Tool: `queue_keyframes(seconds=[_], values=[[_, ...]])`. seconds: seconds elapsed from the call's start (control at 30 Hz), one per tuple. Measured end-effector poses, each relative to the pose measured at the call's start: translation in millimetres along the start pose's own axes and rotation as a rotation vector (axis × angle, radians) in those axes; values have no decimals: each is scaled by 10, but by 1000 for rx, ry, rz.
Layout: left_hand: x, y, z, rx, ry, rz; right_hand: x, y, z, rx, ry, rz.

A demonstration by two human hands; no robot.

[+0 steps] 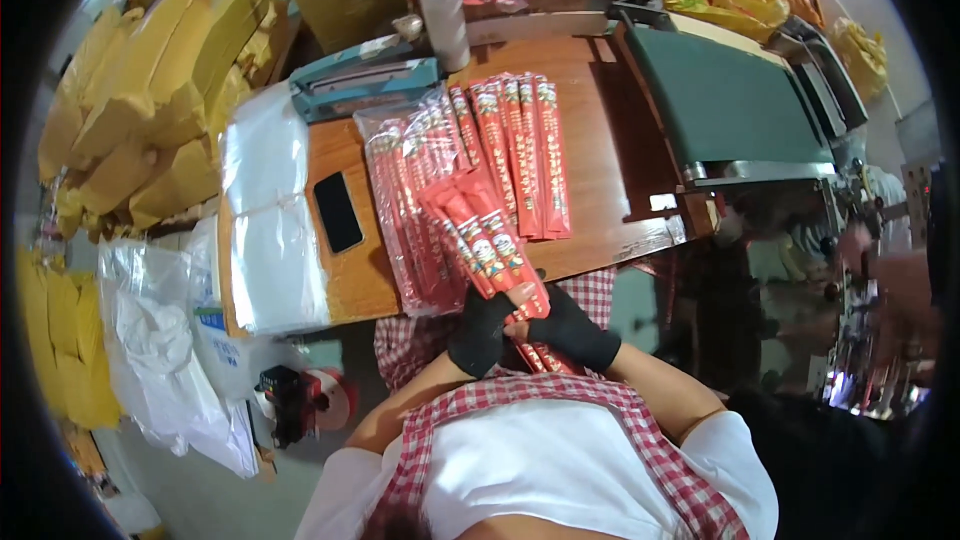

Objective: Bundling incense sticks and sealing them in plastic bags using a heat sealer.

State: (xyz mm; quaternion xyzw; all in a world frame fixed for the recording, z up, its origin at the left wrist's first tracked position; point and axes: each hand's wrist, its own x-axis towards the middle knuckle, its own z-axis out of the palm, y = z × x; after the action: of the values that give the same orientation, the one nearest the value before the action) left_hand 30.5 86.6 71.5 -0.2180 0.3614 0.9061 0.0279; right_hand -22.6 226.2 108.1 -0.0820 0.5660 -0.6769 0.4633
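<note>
a red-checked apron [540,389] covers a white shirt [545,455].

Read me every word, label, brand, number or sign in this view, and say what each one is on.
Held red packets: pale characters, too small to read reliably.
Loose red packets on the wooden table: pale characters running lengthwise, also too small.
Bagged red packets: print too blurred.
White packaging at the left: blue print, too blurred.
Smartphone: dark screen, no text visible.
Nothing is clear enough to quote.
</note>
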Motion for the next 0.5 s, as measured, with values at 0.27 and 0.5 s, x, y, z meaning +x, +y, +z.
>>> queue_keyframes(seconds=[0.27,0.5], values=[[103,115,131,-33,-56,-111,-151,318,-63,-205,51,-266],[468,-74,634,268,-314,-96,-325,525,-221,103,342,-487]])
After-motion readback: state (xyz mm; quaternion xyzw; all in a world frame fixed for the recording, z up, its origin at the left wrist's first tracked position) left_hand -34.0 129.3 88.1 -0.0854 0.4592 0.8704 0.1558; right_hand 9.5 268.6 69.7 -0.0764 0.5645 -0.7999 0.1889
